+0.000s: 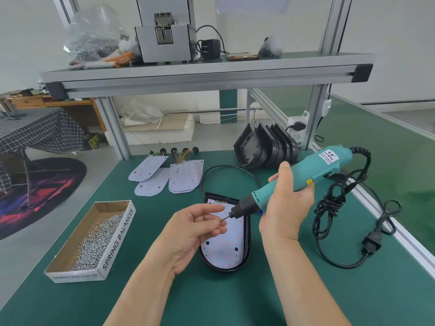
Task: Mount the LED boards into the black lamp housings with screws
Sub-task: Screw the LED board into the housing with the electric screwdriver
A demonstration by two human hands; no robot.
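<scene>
Teal screwdriver (303, 178) gripped in right hand (286, 205), left hand (196, 229) pinching screw (223, 220) at its bit

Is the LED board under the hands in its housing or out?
In: the LED board lies inside the black housing, whose rim shows round its near end.

Upper shelf (207, 71), aluminium profile, spans the top of the frame.
- On it, centre: grey metal machine (162, 43).
- Left of the machine: clear plastic bag (94, 31) holding small dark parts, with white-and-orange gloves (110, 61) just beside it.
- Right of the machine: black adapter (210, 49) with its cable, then a phone (243, 57) lying flat.

Right post, mid-frame: white socket strip (297, 128) with a black plug in it.

Left edge: table under a checked cloth (40, 130), with a wooden desk (58, 103) behind it and a dark patterned rug (42, 194) on the floor.

Green bench mat (70, 302) covers the lower frame.
</scene>
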